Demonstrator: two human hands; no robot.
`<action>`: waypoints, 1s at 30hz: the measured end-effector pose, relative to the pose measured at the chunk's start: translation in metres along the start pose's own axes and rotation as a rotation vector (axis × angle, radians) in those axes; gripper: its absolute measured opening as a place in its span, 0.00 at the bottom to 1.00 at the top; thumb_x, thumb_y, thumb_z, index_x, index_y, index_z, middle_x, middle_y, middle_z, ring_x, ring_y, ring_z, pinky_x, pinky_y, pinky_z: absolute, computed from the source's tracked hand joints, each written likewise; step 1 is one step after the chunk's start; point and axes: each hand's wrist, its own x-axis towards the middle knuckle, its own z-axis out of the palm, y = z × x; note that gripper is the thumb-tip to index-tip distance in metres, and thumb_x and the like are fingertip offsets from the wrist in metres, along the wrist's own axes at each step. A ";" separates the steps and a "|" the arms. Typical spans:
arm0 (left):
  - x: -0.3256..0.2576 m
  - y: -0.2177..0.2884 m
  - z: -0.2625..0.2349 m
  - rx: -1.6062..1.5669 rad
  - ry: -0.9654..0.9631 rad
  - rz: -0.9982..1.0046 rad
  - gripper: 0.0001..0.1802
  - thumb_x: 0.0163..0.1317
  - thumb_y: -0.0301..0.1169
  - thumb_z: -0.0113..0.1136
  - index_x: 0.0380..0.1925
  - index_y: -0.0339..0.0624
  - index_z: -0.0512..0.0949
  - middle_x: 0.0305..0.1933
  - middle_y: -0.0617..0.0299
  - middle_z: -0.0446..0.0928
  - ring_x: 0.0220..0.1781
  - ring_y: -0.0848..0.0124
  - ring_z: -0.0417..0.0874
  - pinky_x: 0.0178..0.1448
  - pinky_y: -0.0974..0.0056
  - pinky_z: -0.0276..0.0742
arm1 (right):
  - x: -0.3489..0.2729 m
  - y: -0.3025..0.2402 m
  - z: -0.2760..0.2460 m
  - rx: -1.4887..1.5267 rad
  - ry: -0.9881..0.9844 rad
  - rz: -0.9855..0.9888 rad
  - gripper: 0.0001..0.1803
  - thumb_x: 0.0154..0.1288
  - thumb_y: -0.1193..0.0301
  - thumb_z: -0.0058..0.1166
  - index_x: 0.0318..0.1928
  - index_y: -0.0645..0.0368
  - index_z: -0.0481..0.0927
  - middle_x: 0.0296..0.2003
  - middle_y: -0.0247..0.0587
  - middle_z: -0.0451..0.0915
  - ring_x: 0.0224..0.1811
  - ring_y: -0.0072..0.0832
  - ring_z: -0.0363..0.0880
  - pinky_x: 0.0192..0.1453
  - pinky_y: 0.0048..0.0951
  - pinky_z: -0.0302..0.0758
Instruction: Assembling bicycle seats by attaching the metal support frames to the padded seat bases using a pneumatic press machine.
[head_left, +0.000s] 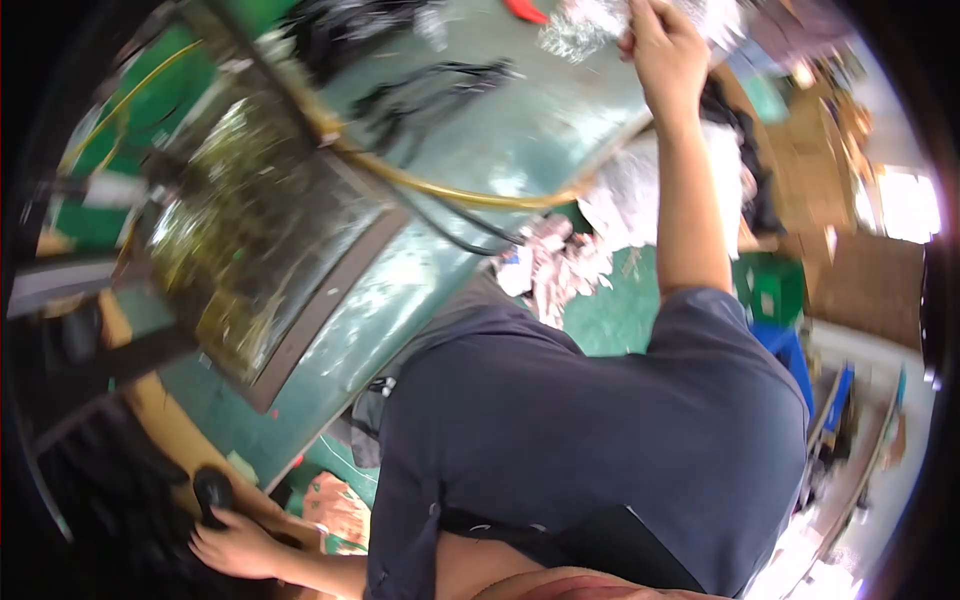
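Your right hand (665, 45) is up at the far table edge, fingers closed on crinkled clear plastic (585, 25); your left hand (235, 545) rests spread by a black knob (212, 490), holding nothing. The plastic is gripped but not yet pulled away

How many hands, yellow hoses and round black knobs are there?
Hands: 2, the left hand and the right hand
Yellow hose: 1
Round black knob: 1
Total: 4

We see a green counter (520, 130), yellow hose (450, 192) across it, black cables (430, 85), crinkled clear plastic (580, 25), dark framed panel (260, 230) on it.
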 end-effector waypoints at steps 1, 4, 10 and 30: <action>-0.014 -0.012 -0.001 -0.028 0.034 -0.023 0.24 0.74 0.45 0.71 0.55 0.34 0.85 0.61 0.41 0.85 0.65 0.40 0.85 0.75 0.43 0.80 | 0.005 0.006 -0.022 0.057 0.008 0.020 0.12 0.80 0.66 0.64 0.43 0.64 0.88 0.24 0.32 0.81 0.23 0.21 0.80 0.29 0.28 0.77; -0.028 0.000 -0.017 0.088 0.117 -0.019 0.30 0.70 0.54 0.74 0.58 0.40 0.85 0.70 0.41 0.81 0.72 0.37 0.80 0.76 0.39 0.79 | 0.004 0.017 -0.070 0.116 0.027 0.109 0.12 0.78 0.67 0.65 0.50 0.64 0.87 0.30 0.30 0.82 0.25 0.18 0.76 0.29 0.24 0.71; -0.012 0.006 0.013 -0.052 0.190 -0.072 0.30 0.68 0.54 0.77 0.57 0.41 0.86 0.75 0.40 0.77 0.75 0.38 0.78 0.76 0.39 0.78 | 0.013 0.045 -0.030 0.004 -0.185 -0.045 0.14 0.74 0.70 0.66 0.53 0.66 0.88 0.30 0.31 0.84 0.29 0.17 0.80 0.34 0.25 0.77; 0.002 -0.030 0.073 -0.513 -0.032 -0.497 0.52 0.69 0.44 0.74 0.76 0.16 0.56 0.69 0.16 0.68 0.68 0.25 0.75 0.70 0.30 0.75 | 0.009 0.072 0.008 -0.264 0.008 -0.239 0.14 0.63 0.69 0.65 0.47 0.61 0.92 0.45 0.57 0.92 0.50 0.51 0.92 0.59 0.49 0.86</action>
